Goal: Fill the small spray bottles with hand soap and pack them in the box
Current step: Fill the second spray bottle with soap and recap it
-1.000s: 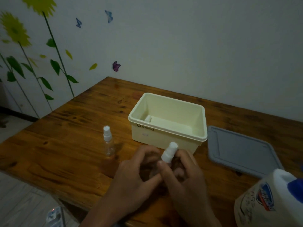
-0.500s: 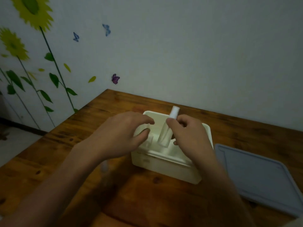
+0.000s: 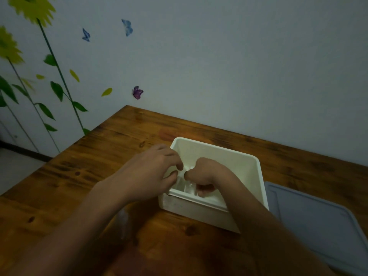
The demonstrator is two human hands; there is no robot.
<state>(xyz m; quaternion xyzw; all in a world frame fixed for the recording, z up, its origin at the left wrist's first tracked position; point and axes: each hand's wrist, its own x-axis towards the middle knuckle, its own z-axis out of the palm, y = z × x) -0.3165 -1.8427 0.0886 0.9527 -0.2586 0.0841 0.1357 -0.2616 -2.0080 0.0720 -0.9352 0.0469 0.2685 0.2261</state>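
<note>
The cream plastic box (image 3: pixel 235 154) stands on the wooden table (image 3: pixel 119 148). My right hand (image 3: pixel 207 174) is down inside it, fingers curled round a small clear spray bottle (image 3: pixel 188 188), which is low against the box's near wall and mostly hidden by the fist. My left hand (image 3: pixel 151 172) hovers over the box's left rim with loosely curled fingers, the thumb and forefinger tips close to my right hand; nothing shows plainly between them. A second small spray bottle (image 3: pixel 123 222) stands on the table, blurred, just behind my left forearm.
The grey box lid (image 3: pixel 318 216) lies flat on the table to the right of the box. A wall with flower and butterfly stickers runs along the table's far and left edges. The room is dim.
My right hand has lowered the spray bottle from above the box down into it. My left hand stayed at the box's left rim. The view has tilted up and closer.
</note>
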